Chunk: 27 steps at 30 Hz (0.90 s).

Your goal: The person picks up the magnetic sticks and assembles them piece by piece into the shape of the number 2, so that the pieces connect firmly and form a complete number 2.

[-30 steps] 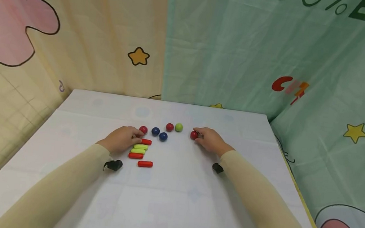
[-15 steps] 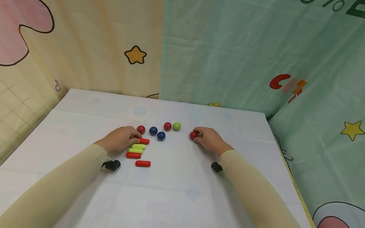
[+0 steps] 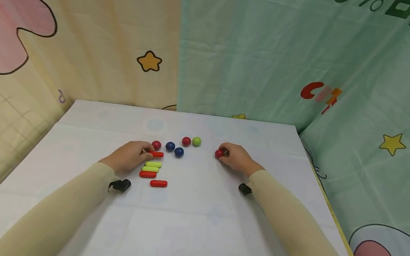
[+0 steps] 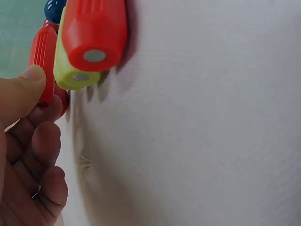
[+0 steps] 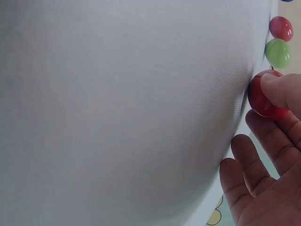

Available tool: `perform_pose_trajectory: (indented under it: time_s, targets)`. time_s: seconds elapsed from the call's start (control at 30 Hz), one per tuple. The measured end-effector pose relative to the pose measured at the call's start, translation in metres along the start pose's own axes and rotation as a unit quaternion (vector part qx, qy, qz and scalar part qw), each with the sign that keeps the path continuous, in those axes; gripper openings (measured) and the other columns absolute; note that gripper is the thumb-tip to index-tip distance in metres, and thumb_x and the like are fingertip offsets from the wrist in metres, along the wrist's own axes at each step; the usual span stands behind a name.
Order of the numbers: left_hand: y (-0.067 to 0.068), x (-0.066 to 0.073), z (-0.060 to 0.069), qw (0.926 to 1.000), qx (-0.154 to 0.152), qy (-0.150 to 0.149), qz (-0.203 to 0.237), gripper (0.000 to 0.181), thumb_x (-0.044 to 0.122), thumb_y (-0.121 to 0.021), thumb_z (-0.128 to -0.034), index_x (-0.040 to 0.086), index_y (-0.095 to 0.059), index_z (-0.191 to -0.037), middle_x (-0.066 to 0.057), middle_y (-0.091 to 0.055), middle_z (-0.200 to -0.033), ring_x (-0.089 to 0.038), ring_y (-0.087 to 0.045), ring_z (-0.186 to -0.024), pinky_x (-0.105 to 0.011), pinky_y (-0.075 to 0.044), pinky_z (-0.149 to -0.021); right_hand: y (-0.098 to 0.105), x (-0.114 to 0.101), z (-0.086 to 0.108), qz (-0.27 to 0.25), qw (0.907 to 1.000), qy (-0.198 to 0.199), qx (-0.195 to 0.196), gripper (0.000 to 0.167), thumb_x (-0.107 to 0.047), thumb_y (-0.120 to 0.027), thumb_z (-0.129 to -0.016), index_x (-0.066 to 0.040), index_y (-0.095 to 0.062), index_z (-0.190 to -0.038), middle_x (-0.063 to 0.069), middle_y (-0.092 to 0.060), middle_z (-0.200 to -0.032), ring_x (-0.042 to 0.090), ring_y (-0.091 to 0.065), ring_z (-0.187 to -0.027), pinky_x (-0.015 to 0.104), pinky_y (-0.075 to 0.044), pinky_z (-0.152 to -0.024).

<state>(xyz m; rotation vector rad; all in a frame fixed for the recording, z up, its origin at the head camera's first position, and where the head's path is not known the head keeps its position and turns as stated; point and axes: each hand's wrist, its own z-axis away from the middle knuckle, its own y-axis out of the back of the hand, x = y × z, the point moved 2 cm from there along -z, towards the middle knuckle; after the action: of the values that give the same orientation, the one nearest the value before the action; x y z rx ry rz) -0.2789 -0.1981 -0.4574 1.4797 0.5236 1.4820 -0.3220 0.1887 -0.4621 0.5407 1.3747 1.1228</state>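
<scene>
My left hand [image 3: 129,155] pinches a red magnetic rod [image 3: 157,154] by its left end, between thumb and forefinger. In the left wrist view, that red rod [image 4: 43,56] hangs beside a yellow-green rod [image 4: 75,77] and another red rod [image 4: 96,35] with a grey disc in its end. Over to the right, my right hand [image 3: 237,158] pinches a shiny red ball [image 3: 219,154] between thumb and fingers. The right wrist view has this red ball [image 5: 265,99] close to the tabletop; its other fingers are spread.
Behind the rods lie a red ball [image 3: 156,145], two blue balls [image 3: 170,146], another red ball [image 3: 186,141] and a green ball [image 3: 196,141]. Two yellow-green rods [image 3: 153,164] and two red rods [image 3: 158,183] lie nearer on the white table [image 3: 196,233]. Printed curtains [image 3: 254,67] surround it.
The left hand has moved the red rod away from the yellow-green rods, widening the gap. The right hand keeps its ball, which has shifted slightly. The head view has drifted a little.
</scene>
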Motion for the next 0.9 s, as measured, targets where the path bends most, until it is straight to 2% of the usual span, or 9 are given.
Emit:
perform_pose_trajectory:
  time_s: [0.1,0.3,0.5,0.7,0.77,0.9]
  targets:
    - [0.001,0.001,0.0,0.9999,0.006,0.005,0.009,0.032,0.031,-0.065,-0.1043,0.017,-0.068,-0.133,-0.007,-0.068,-0.123,-0.028,-0.058,-0.11,-0.044,-0.053,-0.098,0.0,0.001,0.001,-0.003,1.0,0.003,0.0,0.039,-0.022,-0.072,-0.099,-0.013,-0.063,-0.136,0.007,-0.069,-0.122,0.025,-0.061,-0.112,0.042,-0.052,-0.101]
    - [0.0,0.01,-0.003,0.9996,0.014,-0.014,0.022,0.03,0.026,-0.065,-0.1044,0.015,-0.067,-0.132,-0.008,-0.068,-0.123,-0.027,-0.059,-0.106,-0.037,-0.052,-0.088,0.0,0.001,0.002,-0.006,1.0,0.002,0.001,0.039,-0.022,-0.072,-0.098,-0.012,-0.063,-0.134,0.006,-0.068,-0.117,0.024,-0.061,-0.108,0.041,-0.052,-0.099]
    - [-0.003,0.027,-0.007,0.9986,0.013,-0.036,0.036,0.029,0.025,-0.066,-0.105,0.016,-0.067,-0.133,-0.005,-0.069,-0.121,-0.025,-0.059,-0.105,-0.035,-0.053,-0.089,-0.002,-0.001,0.005,-0.011,0.9999,0.002,0.0,0.038,-0.019,-0.073,-0.098,-0.011,-0.063,-0.133,0.008,-0.069,-0.118,0.024,-0.061,-0.108,0.041,-0.053,-0.099]
    - [-0.007,0.044,-0.021,0.998,0.025,-0.05,0.03,0.027,0.025,-0.069,-0.1034,0.015,-0.069,-0.129,-0.006,-0.068,-0.113,-0.025,-0.059,-0.1,-0.035,-0.052,-0.081,-0.002,-0.003,0.008,-0.025,0.9997,0.001,-0.001,0.038,-0.018,-0.074,-0.097,-0.013,-0.063,-0.133,0.007,-0.068,-0.119,0.024,-0.06,-0.108,0.04,-0.053,-0.097]
    - [-0.009,0.049,-0.026,0.9977,0.029,-0.053,0.028,0.026,0.026,-0.069,-0.1032,0.016,-0.07,-0.128,-0.005,-0.068,-0.115,-0.025,-0.058,-0.102,-0.037,-0.051,-0.083,-0.002,-0.003,0.008,-0.024,0.9997,-0.001,-0.001,0.038,-0.018,-0.074,-0.097,-0.013,-0.063,-0.133,0.007,-0.068,-0.119,0.024,-0.06,-0.108,0.04,-0.053,-0.096]
    - [-0.014,0.059,-0.033,0.9971,0.031,-0.064,0.026,0.024,0.026,-0.069,-0.1033,0.017,-0.07,-0.126,-0.005,-0.069,-0.121,-0.026,-0.058,-0.11,-0.043,-0.052,-0.098,-0.003,-0.002,0.007,-0.019,0.9998,0.001,-0.001,0.038,-0.019,-0.074,-0.097,-0.014,-0.063,-0.133,0.007,-0.068,-0.118,0.025,-0.06,-0.107,0.04,-0.053,-0.095]
